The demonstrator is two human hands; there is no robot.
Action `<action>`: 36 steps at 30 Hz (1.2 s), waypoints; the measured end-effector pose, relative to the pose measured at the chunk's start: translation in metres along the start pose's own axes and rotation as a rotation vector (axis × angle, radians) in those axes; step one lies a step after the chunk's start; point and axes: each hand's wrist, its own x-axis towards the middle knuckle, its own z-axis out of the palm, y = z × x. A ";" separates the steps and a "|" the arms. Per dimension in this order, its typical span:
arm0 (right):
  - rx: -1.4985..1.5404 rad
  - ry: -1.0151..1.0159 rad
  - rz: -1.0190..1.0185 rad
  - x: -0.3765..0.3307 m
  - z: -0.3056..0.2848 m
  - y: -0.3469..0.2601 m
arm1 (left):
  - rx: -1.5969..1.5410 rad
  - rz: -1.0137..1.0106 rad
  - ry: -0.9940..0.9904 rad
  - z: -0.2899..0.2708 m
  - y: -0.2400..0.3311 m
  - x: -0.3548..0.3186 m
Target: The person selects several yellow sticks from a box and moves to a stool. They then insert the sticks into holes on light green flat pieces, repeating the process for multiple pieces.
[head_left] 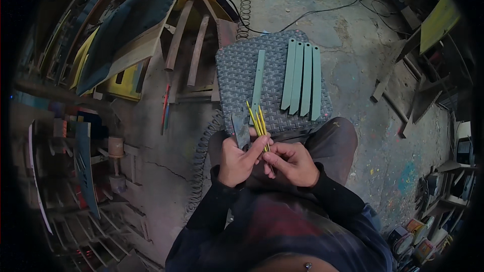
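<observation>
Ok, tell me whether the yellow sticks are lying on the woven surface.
No, the left hand and right hand are holding the yellow sticks.

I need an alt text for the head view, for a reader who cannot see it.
A person's left hand and right hand hold several thin yellow sticks, with a flat grey blade-like piece at the left hand. Ahead, on a grey woven surface, four grey-green slats lie side by side, with a single slat apart to their left.
</observation>
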 end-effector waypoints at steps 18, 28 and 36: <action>-0.131 0.093 -0.003 -0.035 -0.020 0.022 | 1.304 0.134 0.166 -0.063 0.022 0.219; -0.149 0.154 -0.022 -0.046 -0.038 0.025 | 1.283 0.212 0.211 -0.063 0.006 0.221; -0.160 0.154 -0.037 -0.047 -0.042 0.029 | 1.239 0.263 0.268 -0.067 0.004 0.216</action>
